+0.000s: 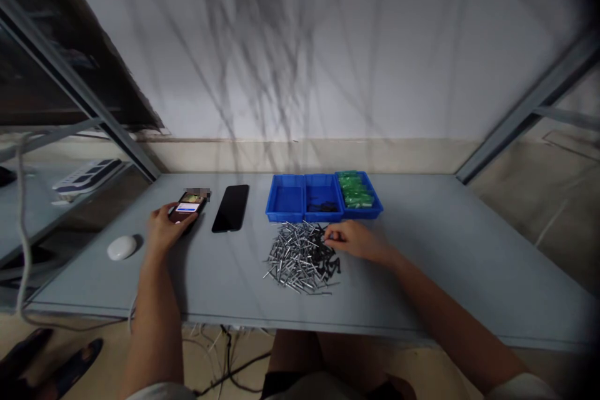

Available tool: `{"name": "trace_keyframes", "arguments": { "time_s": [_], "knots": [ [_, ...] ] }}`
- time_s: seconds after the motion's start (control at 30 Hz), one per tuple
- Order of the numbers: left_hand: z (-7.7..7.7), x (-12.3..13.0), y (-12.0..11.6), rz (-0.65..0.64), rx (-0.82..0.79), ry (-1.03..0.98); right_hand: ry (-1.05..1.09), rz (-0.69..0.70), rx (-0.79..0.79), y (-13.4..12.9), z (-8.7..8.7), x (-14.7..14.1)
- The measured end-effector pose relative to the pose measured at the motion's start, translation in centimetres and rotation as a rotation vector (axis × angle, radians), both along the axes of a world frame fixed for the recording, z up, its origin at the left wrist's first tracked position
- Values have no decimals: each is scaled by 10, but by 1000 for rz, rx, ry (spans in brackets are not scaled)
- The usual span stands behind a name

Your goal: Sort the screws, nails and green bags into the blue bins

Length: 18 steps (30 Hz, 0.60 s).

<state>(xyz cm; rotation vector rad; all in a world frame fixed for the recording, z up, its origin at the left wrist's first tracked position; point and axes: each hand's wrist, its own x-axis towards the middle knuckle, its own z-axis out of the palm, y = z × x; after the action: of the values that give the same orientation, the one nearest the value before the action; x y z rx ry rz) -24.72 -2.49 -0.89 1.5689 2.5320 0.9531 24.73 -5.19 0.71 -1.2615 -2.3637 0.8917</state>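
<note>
At the left of the table, my left hand (165,229) is closed around the lower part of a smartphone (189,207) with a lit screen. My right hand (349,239) is at the right edge of a heap of slim silver metal pins (293,256) that look like rivets. Its fingers are curled in a pinch, and whatever they may hold is too small to tell. Small black pieces (328,257), possibly screws, lie along the heap's right side beneath those fingers. Just behind the heap, a blue bin (323,217) contains some dark small pieces.
Another blue bin (285,217) adjoins on the left; a third, on the right, holds green packets (355,190). A dark-screened phone (230,208) and a white rounded object (122,247) lie on the grey table (225,287). Metal frame posts (126,144) flank it; cables (229,356) hang below.
</note>
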Motion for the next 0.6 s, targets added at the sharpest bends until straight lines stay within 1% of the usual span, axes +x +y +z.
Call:
{"name": "trace_keyframes", "arguments": {
  "time_s": [0.1,0.2,0.4,0.5,0.6],
  "knots": [
    [-1,1,0,-40,-6,88,48,-12,-45,0,2,0],
    [-2,0,1,-57,-28,91,98,-15,-71,0,3,1],
    [-2,-3,2,-73,-127,103,165,-71,-61,1,1,3],
    [-2,-4,3,-60,-143,109,164,-85,-61,1,1,3],
    [-2,-4,3,-55,-155,115,145,-70,-37,0,3,2]
  ]
}}
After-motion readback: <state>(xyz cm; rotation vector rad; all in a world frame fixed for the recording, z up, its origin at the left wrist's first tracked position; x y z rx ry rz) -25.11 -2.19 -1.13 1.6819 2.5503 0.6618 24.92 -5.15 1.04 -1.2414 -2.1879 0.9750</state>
